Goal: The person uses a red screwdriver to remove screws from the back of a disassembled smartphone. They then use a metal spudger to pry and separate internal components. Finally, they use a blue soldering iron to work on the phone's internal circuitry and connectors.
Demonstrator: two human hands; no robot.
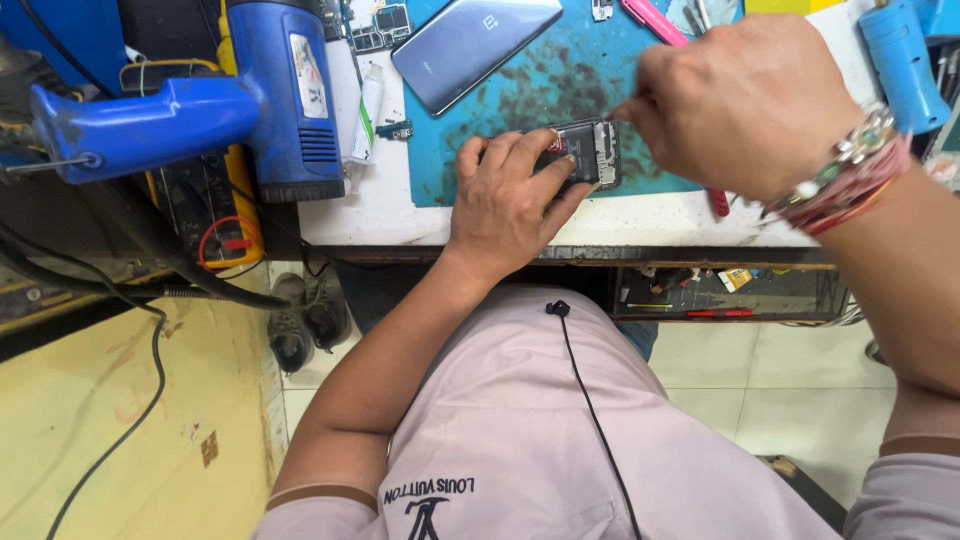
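Note:
My left hand (pixel 505 200) grips an opened phone body (pixel 590 150) and presses it flat on the teal work mat (pixel 500 110) near the bench's front edge. My right hand (pixel 745 105) hovers just right of the phone, fingers pinched on a thin tool with a red handle (pixel 718 203) whose tip reaches the phone's top edge. Several bracelets circle the right wrist. A detached grey phone back cover (pixel 470 45) lies on the mat behind my left hand.
A blue heat gun (pixel 215 95) stands at the bench's left side beside a small white tube (pixel 368 110). A pink tool (pixel 655 20) and a blue device (pixel 900 60) lie at the back right. A drawer with small tools (pixel 720 295) hangs under the bench.

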